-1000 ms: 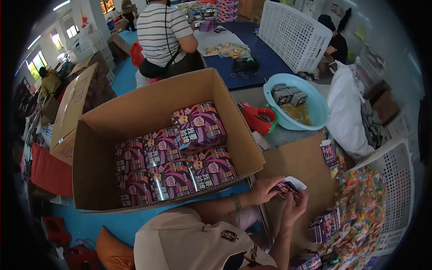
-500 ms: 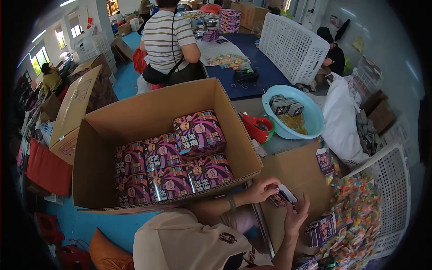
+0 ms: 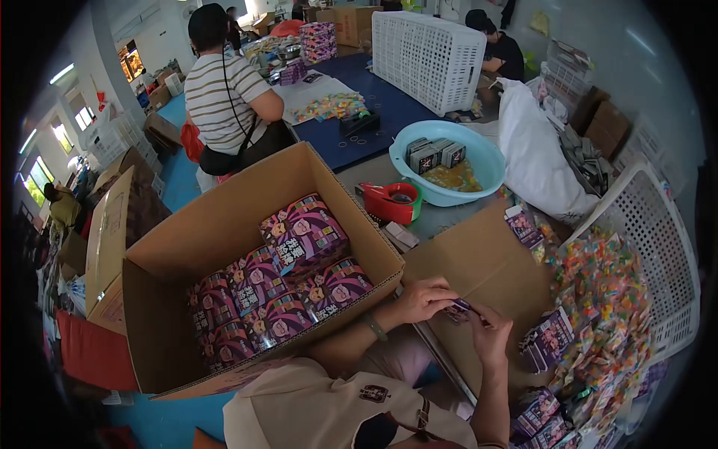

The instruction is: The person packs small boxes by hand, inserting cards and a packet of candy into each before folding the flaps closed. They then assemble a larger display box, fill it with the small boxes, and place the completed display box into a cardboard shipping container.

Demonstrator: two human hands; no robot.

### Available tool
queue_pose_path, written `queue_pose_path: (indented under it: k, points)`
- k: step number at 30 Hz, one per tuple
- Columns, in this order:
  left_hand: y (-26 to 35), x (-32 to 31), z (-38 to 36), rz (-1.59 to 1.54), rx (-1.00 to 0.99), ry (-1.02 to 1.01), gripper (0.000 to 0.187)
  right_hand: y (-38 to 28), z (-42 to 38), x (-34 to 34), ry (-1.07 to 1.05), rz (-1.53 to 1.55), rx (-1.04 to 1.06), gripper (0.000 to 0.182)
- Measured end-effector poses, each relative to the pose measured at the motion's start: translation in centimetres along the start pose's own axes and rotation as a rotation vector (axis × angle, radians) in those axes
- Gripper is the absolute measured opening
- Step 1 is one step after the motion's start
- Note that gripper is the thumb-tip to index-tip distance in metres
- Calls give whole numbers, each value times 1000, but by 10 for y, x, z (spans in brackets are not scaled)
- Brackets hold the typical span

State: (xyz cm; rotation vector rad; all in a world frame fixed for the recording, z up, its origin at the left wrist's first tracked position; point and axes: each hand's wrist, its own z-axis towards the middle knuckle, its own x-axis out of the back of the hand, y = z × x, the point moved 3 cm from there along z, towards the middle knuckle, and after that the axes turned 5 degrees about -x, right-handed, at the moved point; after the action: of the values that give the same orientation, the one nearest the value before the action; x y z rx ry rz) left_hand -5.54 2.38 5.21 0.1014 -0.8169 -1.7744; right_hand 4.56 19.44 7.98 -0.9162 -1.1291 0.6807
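My left hand and my right hand pinch a small purple printed box from both sides, above a flat cardboard sheet. Left of them, a large open carton holds several purple printed boxes, one of them stacked higher. More small purple boxes lie right of my right hand, beside a heap of colourful small packets. Another small purple box lies at the sheet's upper right corner.
A blue basin holds card stacks and rubber bands. Near it is a red tape dispenser. White baskets and a white sack stand beyond. A person in a striped top stands at the blue table; others are farther back.
The view has shifted. The small box's pale open flap no longer shows, and my fingers have closed around its edges. The person in stripes has turned slightly.
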Motion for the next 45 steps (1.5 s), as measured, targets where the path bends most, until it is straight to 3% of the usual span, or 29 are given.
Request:
queue_pose_path:
  k: [2, 4, 7, 11, 16, 17, 20, 21, 23, 26, 31, 34, 36, 38, 39, 40, 42, 43, 45]
  points:
    - [-4, 0, -1, -83, 121, 25, 16, 5, 0, -2, -19, 55, -14, 21]
    - [-5, -1, -1, -116, 140, 25, 16, 2, -3, -5, 130, -60, 231, 21]
    - [-6, 2, -3, -192, 197, 19, 16, 3, -14, -10, 217, -253, 379, 20]
    - [-6, 3, -9, -278, 302, -32, 20, -10, -18, -9, 181, -286, 368, 20]
    - [6, 3, -14, 94, 71, -7, 27, 0, -16, -18, 280, -345, 467, 21]
    - [5, -1, -15, 129, 99, 4, 24, 2, -16, -19, 315, -314, 475, 18]
    - [5, -11, -8, 147, 175, -12, 18, 7, -21, -16, 312, -338, 340, 14]
    - [5, -14, -4, 101, 178, -53, 15, 0, -32, -11, 432, -329, 336, 16]
    - [1, -29, -3, -249, 359, 19, 15, -16, -61, 18, 582, -354, 327, 17]
    - [50, -70, 27, -445, 381, -59, 16, -36, -116, 64, 735, -297, 261, 24]
    - [134, -173, 62, -802, 526, -294, 16, -35, -273, 175, 1271, -525, -140, 16]
    - [144, -228, 53, -823, 567, -382, 15, 10, -392, 233, 1689, -445, -282, 13]
    - [146, -250, 47, -790, 541, -395, 15, 20, -461, 262, 1879, -524, -531, 16]
    - [139, -264, 38, -723, 519, -363, 15, 49, -524, 290, 1916, -715, -694, 25]
    - [138, -272, 34, -729, 511, -371, 15, 52, -540, 305, 1722, -797, -858, 49]
    - [136, -277, 30, -699, 525, -379, 15, 58, -550, 315, 1730, -795, -857, 49]
    - [142, -280, 25, -614, 547, -425, 14, 78, -550, 331, 1270, -946, -1098, 80]
    - [146, -283, 23, -611, 543, -427, 14, 89, -550, 339, 1087, -820, -1278, 100]
    - [148, -289, 19, -652, 599, -390, 16, 93, -543, 354, 1064, -841, -1302, 101]
